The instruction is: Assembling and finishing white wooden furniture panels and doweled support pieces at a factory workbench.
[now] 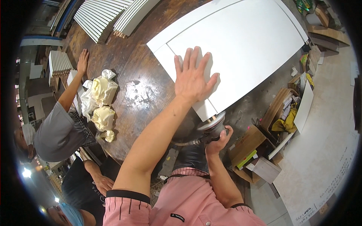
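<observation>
A large white framed panel (245,49) with joint lines near its edges lies on the dark wooden table (132,60). My left hand (191,83) rests flat on its near left part, fingers spread. Below the panel's near corner, my right hand (219,144) grips a round disc sander (214,127), its fingers partly hidden behind the tool. The sander's pad is right at the panel's near end, where small wooden dowel ends show; whether it touches cannot be made out. A hose (186,143) runs left from the sander.
Crumpled white and yellow wrapping (101,94) sits at the table's left side. White slats (102,19) are stacked at the far left. Two people in masks are at the left, one leaning a hand (83,62) on the table. Cardboard boxes (249,147) and a pale board (320,124) stand right.
</observation>
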Tool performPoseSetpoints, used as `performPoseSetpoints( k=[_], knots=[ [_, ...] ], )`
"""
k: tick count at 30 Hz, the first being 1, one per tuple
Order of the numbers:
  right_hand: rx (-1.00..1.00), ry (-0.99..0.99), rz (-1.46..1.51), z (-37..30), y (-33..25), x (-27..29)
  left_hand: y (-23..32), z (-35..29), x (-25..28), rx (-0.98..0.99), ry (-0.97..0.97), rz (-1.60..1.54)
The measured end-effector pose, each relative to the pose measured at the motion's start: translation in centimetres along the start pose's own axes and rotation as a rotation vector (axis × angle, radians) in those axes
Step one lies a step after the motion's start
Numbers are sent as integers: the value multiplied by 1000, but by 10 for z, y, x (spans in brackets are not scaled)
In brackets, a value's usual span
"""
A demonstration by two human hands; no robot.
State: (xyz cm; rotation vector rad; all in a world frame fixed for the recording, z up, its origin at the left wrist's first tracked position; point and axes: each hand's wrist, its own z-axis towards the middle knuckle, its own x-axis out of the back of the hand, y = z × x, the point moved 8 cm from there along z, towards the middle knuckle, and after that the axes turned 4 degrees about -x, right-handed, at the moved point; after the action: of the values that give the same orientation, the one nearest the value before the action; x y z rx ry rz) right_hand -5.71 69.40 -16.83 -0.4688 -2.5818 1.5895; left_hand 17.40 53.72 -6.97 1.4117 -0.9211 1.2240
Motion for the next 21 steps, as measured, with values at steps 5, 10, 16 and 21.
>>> performPoseSetpoints(
  k=[5, 10, 16, 21],
  knots=[
    [-7, 4, 18, 1, 0, 0, 1, 2, 0, 6, -2, -13],
    [-38, 0, 86, 2, 7, 1, -1, 3, 1, 19, -17, -19],
    [-11, 27, 40, 3, 7, 2, -1, 3, 0, 20, -10, -34],
    [-44, 40, 86, 3, 10, 0, -1, 4, 2, 17, -11, -38]
  ],
)
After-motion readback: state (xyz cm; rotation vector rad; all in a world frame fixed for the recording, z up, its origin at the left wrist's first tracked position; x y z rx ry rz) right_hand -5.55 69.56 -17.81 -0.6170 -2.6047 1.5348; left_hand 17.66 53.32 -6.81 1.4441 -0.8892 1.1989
